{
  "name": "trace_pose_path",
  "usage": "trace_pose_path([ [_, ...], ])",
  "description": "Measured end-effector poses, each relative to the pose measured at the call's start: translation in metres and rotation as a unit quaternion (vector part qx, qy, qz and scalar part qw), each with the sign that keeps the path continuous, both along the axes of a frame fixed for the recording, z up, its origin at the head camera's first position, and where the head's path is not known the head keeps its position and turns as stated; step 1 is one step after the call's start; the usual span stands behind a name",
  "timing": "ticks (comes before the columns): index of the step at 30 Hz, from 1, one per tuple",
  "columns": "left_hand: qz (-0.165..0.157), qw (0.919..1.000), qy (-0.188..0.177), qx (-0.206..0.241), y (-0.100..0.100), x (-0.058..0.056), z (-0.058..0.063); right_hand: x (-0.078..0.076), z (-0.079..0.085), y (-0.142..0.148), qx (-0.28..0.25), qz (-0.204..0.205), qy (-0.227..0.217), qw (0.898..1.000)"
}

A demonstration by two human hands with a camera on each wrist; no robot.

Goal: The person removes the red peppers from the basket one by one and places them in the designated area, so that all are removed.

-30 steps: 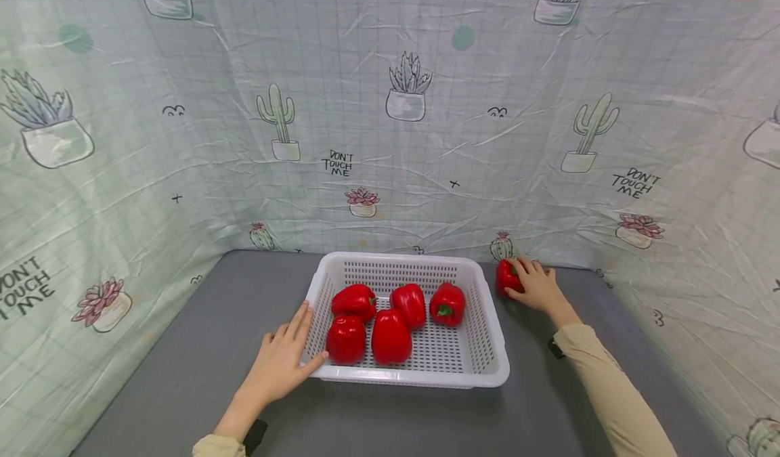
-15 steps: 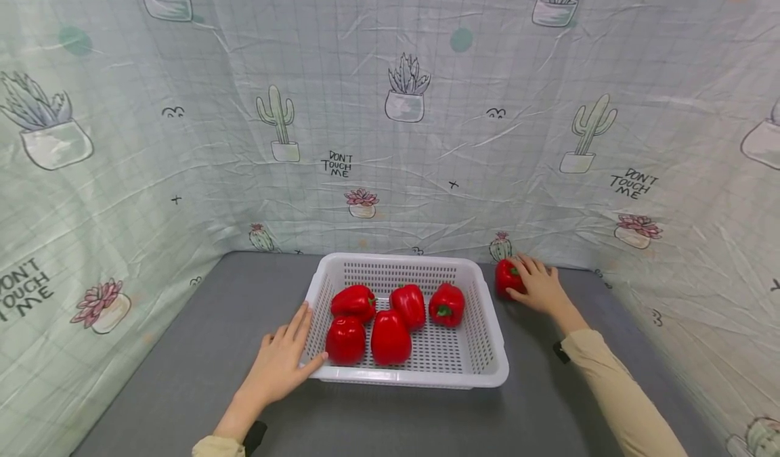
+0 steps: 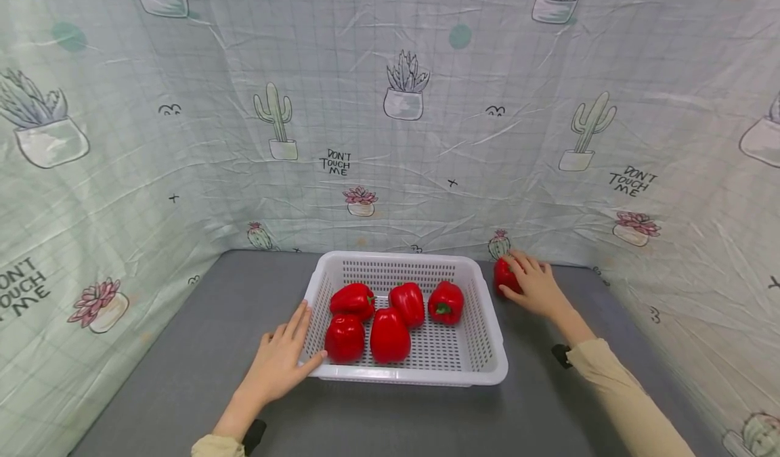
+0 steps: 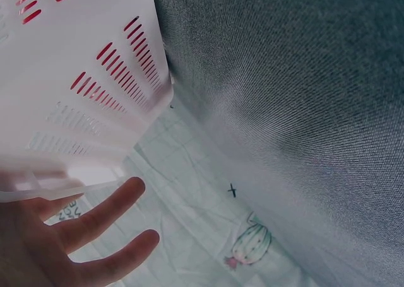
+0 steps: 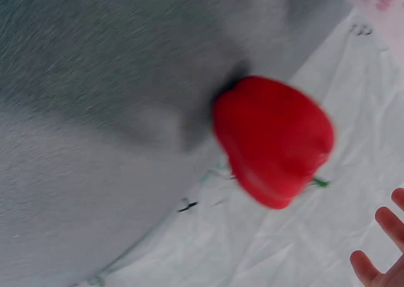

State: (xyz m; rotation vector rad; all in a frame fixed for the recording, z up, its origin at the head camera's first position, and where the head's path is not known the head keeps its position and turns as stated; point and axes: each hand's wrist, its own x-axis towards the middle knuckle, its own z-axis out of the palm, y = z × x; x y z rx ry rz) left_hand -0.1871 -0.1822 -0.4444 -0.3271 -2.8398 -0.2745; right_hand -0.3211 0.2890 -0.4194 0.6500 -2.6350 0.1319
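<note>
A white plastic basket [image 3: 420, 377] stands on the grey table, with several red bell peppers [image 3: 390, 336] inside. Along its left rim rests my left hand [image 3: 277, 362], thumb near the front corner and fingers spread; the left wrist view shows these fingers [image 4: 107, 217] extended outside the basket wall. Beyond the basket's right side, one more red bell pepper [image 3: 506, 278] lies at the table's back. My right hand [image 3: 539, 293] is over it, partly hiding it. In the right wrist view, the visible fingertips [image 5: 389, 224] are spread and apart from that bell pepper [image 5: 273, 139].
A light cloth curtain [image 3: 402, 152] printed with cacti rises behind the table and on both sides. The grey table top [image 3: 390, 423] extends in front of the basket. The lone pepper sits close to the back curtain.
My right hand stays by the lone pepper, shifting only slightly, while its forearm has swung a little to the right. The left hand, basket and peppers inside keep their places.
</note>
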Motion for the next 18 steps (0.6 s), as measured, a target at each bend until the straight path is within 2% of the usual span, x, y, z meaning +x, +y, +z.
trace_pose_path([
  [7, 0.000, 1.0000, 0.002, 0.001, 0.000, 0.000, 0.000, 0.017, 0.013, -0.024, -0.020, 0.065, 0.046, 0.997],
  [14, -0.004, 0.9999, 0.007, 0.007, 0.001, 0.001, 0.003, 0.026, 0.021, -0.040, -0.004, 0.134, 0.104, 0.985],
  [18, -0.005, 0.9999, 0.006, 0.007, 0.001, 0.002, 0.003, 0.031, 0.025, -0.050, 0.011, 0.156, 0.112, 0.981],
])
